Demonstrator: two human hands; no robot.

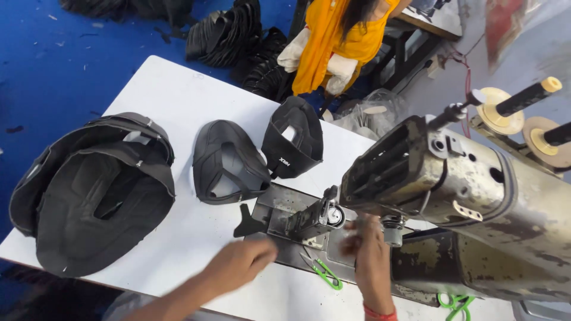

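Near the table's front edge (pixel 178 279), both blurred hands (pixel 241 264) hover half-curled by the sewing machine (pixel 476 196), holding nothing visible.

A white tabletop (pixel 178 95) runs slantwise through the scene, its far corner rounded. Beyond it, on the left, lies a deep blue floor (pixel 53 65) flecked with small scraps. At the far edge black stacked pieces (pixel 229 32) are heaped on that floor. A person in an orange garment (pixel 333 41) sits at the far side, beside a dark wooden bench (pixel 416 41). To the far right the floor is grey (pixel 523 53). The light is even and bright.
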